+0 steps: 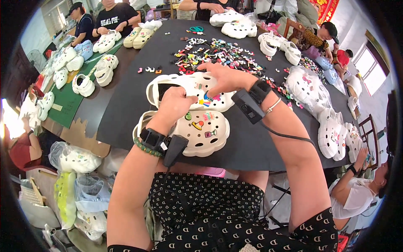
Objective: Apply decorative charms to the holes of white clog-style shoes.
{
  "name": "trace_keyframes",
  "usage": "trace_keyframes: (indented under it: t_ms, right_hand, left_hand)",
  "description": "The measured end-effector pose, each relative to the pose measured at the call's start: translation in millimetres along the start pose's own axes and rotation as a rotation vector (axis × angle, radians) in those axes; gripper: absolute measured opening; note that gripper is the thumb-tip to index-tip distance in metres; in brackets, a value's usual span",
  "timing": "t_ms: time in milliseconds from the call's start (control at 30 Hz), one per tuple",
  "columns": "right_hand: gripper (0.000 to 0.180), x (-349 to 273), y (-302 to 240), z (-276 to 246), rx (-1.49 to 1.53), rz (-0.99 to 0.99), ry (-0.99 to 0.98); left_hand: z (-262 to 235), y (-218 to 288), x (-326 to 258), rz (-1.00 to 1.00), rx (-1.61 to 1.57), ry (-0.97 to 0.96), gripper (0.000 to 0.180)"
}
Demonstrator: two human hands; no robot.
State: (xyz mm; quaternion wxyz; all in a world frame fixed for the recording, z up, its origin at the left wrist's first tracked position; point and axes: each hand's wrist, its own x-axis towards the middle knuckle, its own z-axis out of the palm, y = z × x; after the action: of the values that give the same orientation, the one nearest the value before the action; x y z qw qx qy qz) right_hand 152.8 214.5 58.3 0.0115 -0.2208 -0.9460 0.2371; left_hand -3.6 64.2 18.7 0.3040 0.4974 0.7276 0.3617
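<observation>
Two white clogs lie side by side on the black tabletop, toes to the right. My left hand (174,103) is closed at the opening of the far clog (192,80), its thumb pointing right along the upper; some fingertips are hidden. Across that clog's toe reaches my right hand (228,79), fingers apart, with the thumb down by a blue charm (208,95). A yellow star charm (204,102) sits beside the thumb. The near clog (191,140) is under my left wrist and carries several charms, among them a purple bottle-shaped one (210,134). Neither hand touches its toe.
A heap of small colourful charms (214,54) spreads beyond my hands. Bagged white clogs (304,86) and loose decorated ones (331,134) line the right edge. On the left, more clogs stand on a green mat (69,103). Several people work around the tables.
</observation>
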Motion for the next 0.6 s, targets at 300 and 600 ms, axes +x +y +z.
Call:
trace_keyframes:
  t_ms: [300,600]
  right_hand:
    - [0.08,0.2,-20.2,19.9,-0.149,0.185,0.19]
    - [0.082,-2.9,-3.4,24.9,-0.084,0.087,0.268]
  left_hand:
    - [1.5,-6.6,3.0,-0.005,-0.171,-0.055,0.01]
    - [-1.0,4.7,1.6,0.042,0.066,0.007,0.023]
